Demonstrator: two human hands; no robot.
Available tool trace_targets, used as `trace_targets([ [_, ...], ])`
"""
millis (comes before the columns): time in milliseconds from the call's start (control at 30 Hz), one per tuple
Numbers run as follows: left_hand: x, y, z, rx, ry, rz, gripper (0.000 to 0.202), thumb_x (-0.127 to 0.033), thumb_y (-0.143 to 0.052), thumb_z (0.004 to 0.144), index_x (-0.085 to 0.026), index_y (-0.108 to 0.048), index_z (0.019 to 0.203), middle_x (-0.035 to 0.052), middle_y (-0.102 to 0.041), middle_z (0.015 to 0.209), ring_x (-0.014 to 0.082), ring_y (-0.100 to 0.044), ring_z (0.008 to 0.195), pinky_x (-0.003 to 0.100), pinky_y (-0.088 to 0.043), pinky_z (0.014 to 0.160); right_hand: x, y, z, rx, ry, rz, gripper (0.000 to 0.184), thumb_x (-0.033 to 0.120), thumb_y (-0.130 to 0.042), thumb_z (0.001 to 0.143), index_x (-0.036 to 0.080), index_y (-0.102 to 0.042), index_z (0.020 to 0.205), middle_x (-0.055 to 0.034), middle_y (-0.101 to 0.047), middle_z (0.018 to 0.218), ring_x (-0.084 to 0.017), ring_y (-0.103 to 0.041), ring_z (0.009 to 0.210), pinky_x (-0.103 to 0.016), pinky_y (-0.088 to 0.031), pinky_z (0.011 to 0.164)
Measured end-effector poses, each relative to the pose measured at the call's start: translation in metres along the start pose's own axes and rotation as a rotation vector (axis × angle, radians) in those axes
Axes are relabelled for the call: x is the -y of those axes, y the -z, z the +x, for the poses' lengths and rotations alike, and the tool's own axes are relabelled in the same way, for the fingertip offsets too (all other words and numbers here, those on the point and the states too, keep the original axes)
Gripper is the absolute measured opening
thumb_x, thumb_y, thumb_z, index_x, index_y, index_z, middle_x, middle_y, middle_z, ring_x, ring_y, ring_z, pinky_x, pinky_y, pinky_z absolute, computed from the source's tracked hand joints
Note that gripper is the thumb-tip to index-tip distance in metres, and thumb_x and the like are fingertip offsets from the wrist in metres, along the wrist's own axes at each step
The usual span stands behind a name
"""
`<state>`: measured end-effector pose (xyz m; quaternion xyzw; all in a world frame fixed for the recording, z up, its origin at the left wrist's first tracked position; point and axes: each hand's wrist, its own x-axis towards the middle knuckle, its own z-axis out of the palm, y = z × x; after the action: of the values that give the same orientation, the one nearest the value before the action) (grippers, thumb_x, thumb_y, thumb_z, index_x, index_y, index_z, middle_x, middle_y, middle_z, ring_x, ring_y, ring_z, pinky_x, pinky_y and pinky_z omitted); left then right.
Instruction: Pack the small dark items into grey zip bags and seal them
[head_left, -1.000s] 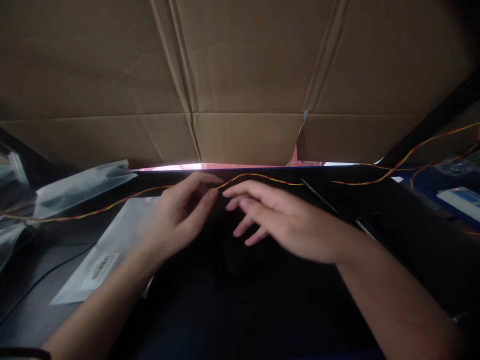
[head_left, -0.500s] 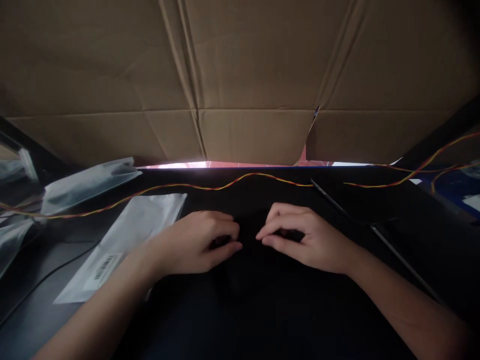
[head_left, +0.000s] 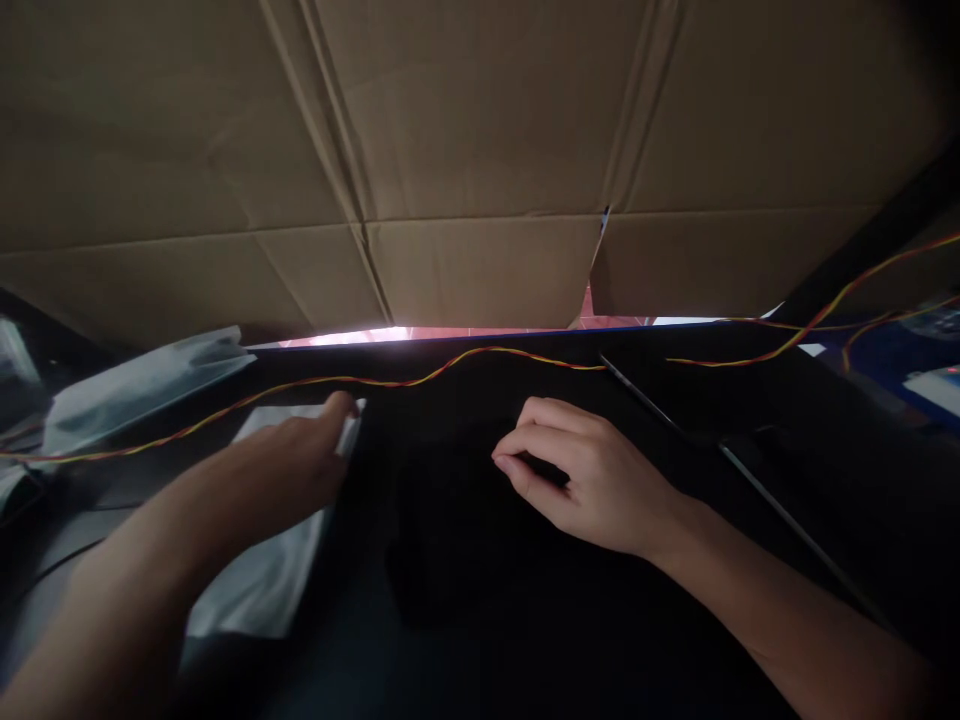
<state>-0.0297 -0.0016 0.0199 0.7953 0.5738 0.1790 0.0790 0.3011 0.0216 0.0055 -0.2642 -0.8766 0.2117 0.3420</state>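
My left hand [head_left: 292, 465] lies over a flat white plastic packet [head_left: 281, 575] on the dark surface. Only the knuckles and the digit nearest the packet's far right corner show; the other fingers are hidden beneath the hand and blurred. My right hand [head_left: 574, 475] is over the dark surface near the middle, thumb and forefinger tips pressed together. Anything between them is too small or dark to make out.
A twisted red and yellow wire [head_left: 375, 381] runs along the back. Behind it stands a cardboard sheet [head_left: 480, 270]. Another translucent bag [head_left: 150, 385] lies at the far left. A thin dark panel [head_left: 675, 400] with pale edges is at the right.
My left hand has moved left, away from my right hand, onto the white packet, whose barcode label is now covered. My right hand keeps its pinch. The view has shifted slightly.
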Motion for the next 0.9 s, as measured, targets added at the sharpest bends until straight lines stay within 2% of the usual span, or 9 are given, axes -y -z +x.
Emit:
trace_targets([
  [67, -0.025, -0.003, 0.007, 0.113, -0.011, -0.029, 0.039, -0.022, -0.057, 0.091, -0.02, -0.056, 0.13, -0.006, -0.066, 0.063, 0.0176, -0.063, 0.052, 0.027, -0.039, 0.053, 0.001, 0.0, -0.001, 0.013, 0.013, -0.01, 0.015, 0.017, -0.06, 0.105, 0.021, -0.074, 0.103, -0.0025, -0.067, 0.09, -0.017, -0.063, 0.083, -0.033, -0.052, 0.075],
  [100, -0.039, -0.005, 0.011, 0.129, -0.016, -0.085, 0.035, -0.022, -0.056, 0.093, -0.021, -0.055, 0.128, -0.0061, -0.066, 0.066, 0.0171, -0.064, 0.057, 0.026, -0.042, 0.056, 0.002, -0.001, -0.001, 0.026, 0.034, -0.017, 0.014, 0.019, -0.061, 0.106, 0.021, -0.074, 0.109, -0.0029, -0.068, 0.092, -0.017, -0.063, 0.084, -0.033, -0.052, 0.077],
  [200, -0.072, -0.011, 0.014, 0.103, -0.038, -0.381, 0.007, -0.02, -0.054, 0.096, -0.024, -0.057, 0.099, -0.007, -0.061, 0.068, 0.0127, -0.057, 0.06, 0.023, -0.043, 0.057, 0.005, -0.007, -0.004, 0.084, 0.139, -0.048, 0.024, 0.035, -0.065, 0.109, 0.021, -0.071, 0.127, -0.0046, -0.071, 0.101, -0.019, -0.064, 0.09, -0.035, -0.054, 0.085],
  [233, -0.08, -0.014, 0.014, 0.095, -0.052, -0.49, 0.007, -0.019, -0.053, 0.097, -0.023, -0.058, 0.093, -0.0065, -0.061, 0.07, 0.0119, -0.056, 0.061, 0.023, -0.043, 0.057, 0.006, -0.01, -0.004, 0.094, 0.174, -0.062, 0.029, 0.041, -0.064, 0.109, 0.021, -0.07, 0.129, -0.0048, -0.072, 0.102, -0.019, -0.064, 0.091, -0.036, -0.053, 0.086],
  [333, -0.092, -0.023, 0.011, 0.095, -0.088, -0.716, 0.015, -0.022, -0.052, 0.101, -0.021, -0.063, 0.091, -0.0037, -0.065, 0.075, 0.0121, -0.058, 0.066, 0.023, -0.047, 0.06, 0.009, -0.014, -0.005, 0.062, 0.224, -0.14, 0.024, 0.04, -0.058, 0.112, 0.02, -0.072, 0.114, -0.0031, -0.072, 0.095, -0.018, -0.062, 0.085, -0.034, -0.049, 0.08],
  [467, -0.091, -0.029, 0.011, 0.109, -0.135, -0.679, 0.022, -0.02, -0.049, 0.102, -0.02, -0.067, 0.089, -0.0028, -0.066, 0.073, 0.0119, -0.059, 0.065, 0.023, -0.046, 0.06, 0.012, -0.013, -0.003, 0.035, 0.223, -0.271, 0.031, 0.023, -0.052, 0.113, 0.02, -0.071, 0.089, -0.0004, -0.065, 0.081, -0.016, -0.053, 0.075, -0.034, -0.04, 0.07],
  [633, -0.078, -0.026, 0.014, -0.021, -0.307, -0.447, 0.028, -0.023, -0.053, 0.102, -0.019, -0.056, 0.075, -0.0033, -0.053, 0.068, 0.0107, -0.049, 0.06, 0.027, -0.038, 0.056, 0.006, -0.004, -0.003, 0.021, 0.228, -0.296, 0.023, 0.014, -0.055, 0.109, 0.019, -0.072, 0.095, -0.0018, -0.069, 0.089, -0.017, -0.054, 0.078, -0.035, -0.039, 0.072],
  [800, -0.059, -0.017, 0.016, -0.325, -0.134, -0.533, 0.05, -0.023, -0.036, 0.11, -0.021, -0.031, 0.061, -0.0035, -0.031, 0.058, 0.0105, -0.032, 0.052, 0.031, -0.026, 0.051, -0.002, 0.0, -0.004, 0.218, 0.225, -0.333, 0.019, 0.013, -0.057, 0.108, 0.02, -0.073, 0.1, -0.002, -0.068, 0.093, -0.019, -0.052, 0.081, -0.036, -0.04, 0.074],
  [900, -0.05, -0.015, 0.019, -0.32, -0.194, -0.576, 0.05, -0.021, -0.03, 0.111, -0.022, -0.027, 0.062, -0.0032, -0.027, 0.059, 0.0111, -0.028, 0.051, 0.031, -0.026, 0.05, -0.002, 0.0, -0.003, 0.305, 0.186, -0.282, 0.019, 0.019, -0.058, 0.109, 0.02, -0.073, 0.099, -0.0023, -0.068, 0.093, -0.019, -0.053, 0.082, -0.036, -0.044, 0.077],
])
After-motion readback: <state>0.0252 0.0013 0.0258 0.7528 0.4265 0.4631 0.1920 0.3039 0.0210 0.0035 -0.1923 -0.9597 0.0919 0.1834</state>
